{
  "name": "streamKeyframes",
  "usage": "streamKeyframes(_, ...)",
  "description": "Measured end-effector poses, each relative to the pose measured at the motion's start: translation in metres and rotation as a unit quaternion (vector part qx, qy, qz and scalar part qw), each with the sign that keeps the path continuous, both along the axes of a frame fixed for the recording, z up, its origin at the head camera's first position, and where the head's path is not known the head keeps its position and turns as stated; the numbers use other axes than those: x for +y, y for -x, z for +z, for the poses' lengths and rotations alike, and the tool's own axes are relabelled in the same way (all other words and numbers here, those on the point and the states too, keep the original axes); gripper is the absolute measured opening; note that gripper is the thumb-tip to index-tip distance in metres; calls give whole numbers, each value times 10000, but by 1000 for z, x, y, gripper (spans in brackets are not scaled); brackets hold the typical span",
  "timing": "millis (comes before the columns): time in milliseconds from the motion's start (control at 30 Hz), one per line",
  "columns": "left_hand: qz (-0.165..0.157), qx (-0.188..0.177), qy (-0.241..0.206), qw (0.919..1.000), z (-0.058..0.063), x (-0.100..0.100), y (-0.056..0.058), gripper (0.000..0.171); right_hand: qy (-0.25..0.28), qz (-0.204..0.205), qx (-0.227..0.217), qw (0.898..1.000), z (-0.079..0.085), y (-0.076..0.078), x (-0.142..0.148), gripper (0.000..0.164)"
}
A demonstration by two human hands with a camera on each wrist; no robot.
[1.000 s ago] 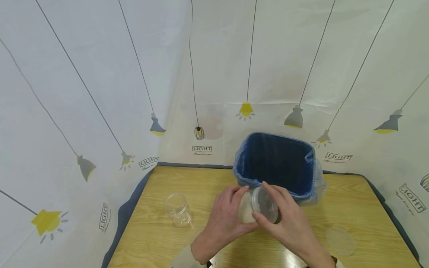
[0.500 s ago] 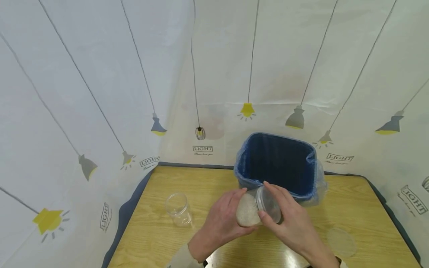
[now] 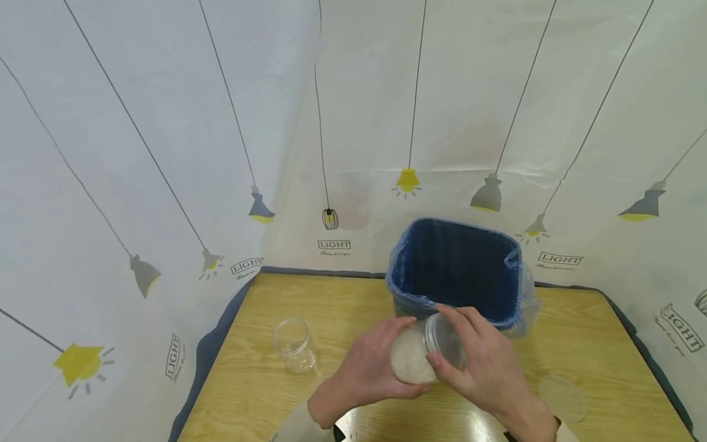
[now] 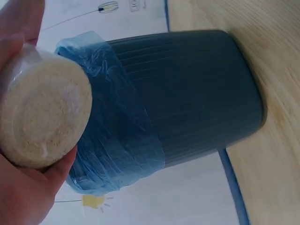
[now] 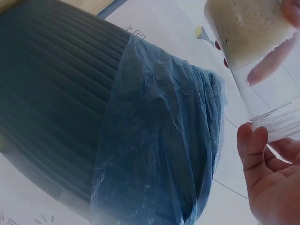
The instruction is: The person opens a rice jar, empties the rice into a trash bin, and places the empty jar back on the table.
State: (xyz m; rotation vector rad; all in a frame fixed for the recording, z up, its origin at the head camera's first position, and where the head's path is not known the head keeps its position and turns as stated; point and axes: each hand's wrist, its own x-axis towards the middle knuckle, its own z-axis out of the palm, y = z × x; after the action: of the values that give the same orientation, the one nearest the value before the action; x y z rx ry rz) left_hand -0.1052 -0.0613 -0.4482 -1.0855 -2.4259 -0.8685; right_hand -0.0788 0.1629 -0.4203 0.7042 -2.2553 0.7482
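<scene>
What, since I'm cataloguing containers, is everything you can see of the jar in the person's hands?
The jar is clear and round, like plastic or glass, with a ridged end that may be a lid or bare rim. Pale, rice-like grains fill the part toward its round base. It is tipped well over, base toward the person's left, held off the table on the near side of the bin. The left hand grips its body; the right hand grips the ridged end.

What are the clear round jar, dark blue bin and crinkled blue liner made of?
Clear round jar: plastic or maybe glass, transparent and shiny. Dark blue bin: probably matte plastic, given its ribbed sides. Crinkled blue liner: likely thin plastic film, being translucent.
</scene>
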Motion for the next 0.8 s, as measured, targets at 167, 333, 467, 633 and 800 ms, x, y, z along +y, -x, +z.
streamKeyframes(167, -69, -611, 182, 9979, 4, -1, 3, 93, 92, 235, 15, 9997, -2, 5, 1, 63)
streamKeyframes(333, -200, -1104, 428, 9928, 7, -2, 7, 94, 39, 396, 1, 9992, -3, 7, 2, 63)
streamKeyframes(467, -457, -1618, 452, 9847, 7, -4, 10, 91, -119, 659, 292, 9973, -4, 10, 3, 68)
streamKeyframes(633, -637, -1932, 402, 9783, 7, -5, 10, 92, -177, 1087, 940, 9895, -5, 18, 5, 73)
streamKeyframes(800, -429, -1342, 429, 9891, 9, -3, 9, 97, -138, 1197, 850, 9891, 0, 17, 10, 73)
